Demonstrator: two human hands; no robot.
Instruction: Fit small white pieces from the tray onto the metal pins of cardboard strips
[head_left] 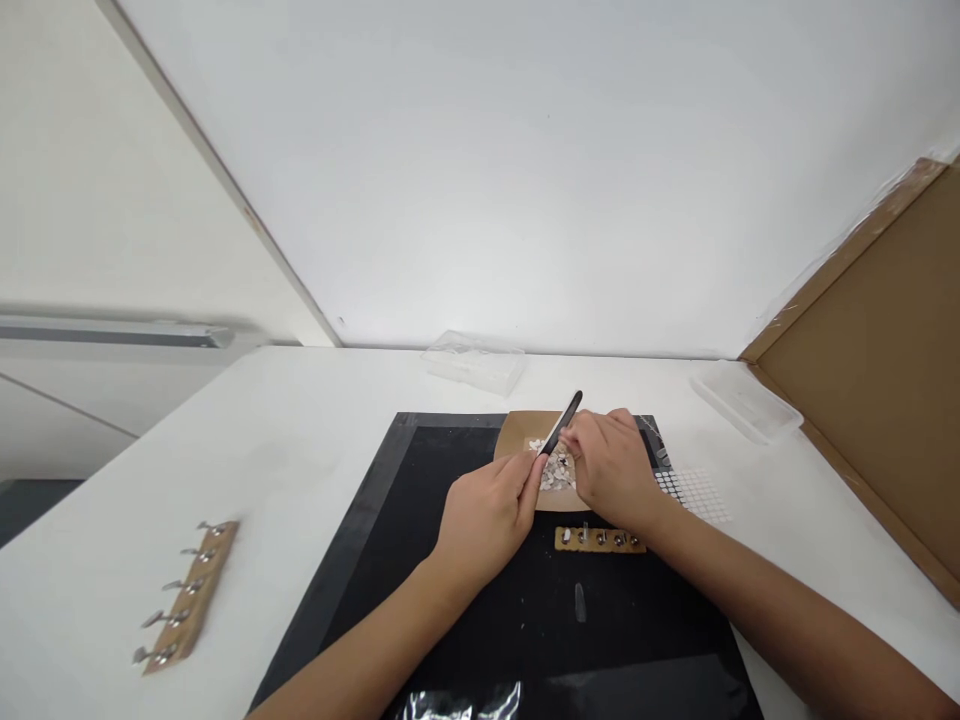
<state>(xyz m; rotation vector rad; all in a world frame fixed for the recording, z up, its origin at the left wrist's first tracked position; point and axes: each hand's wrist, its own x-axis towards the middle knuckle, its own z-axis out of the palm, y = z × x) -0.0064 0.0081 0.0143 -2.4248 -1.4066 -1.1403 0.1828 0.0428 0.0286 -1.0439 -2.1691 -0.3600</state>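
From the left grip [486, 508] juts a dark stick [563, 424].

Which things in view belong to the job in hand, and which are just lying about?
Likely part of the job:
black stick, in the left hand
white chips and brown sheet
brown strip of metal mounts, near the right hand
black mat underneath

Apparently just lying about:
second strip of mounts, at left
clear box, at the back
clear tray, at right
white-dotted sheet, at right

My forearms [375, 630] converge toward the far edge of the surface [322, 450]; my left fingers [529, 488] pinch, my right fingers [589, 432] curl inward close by.
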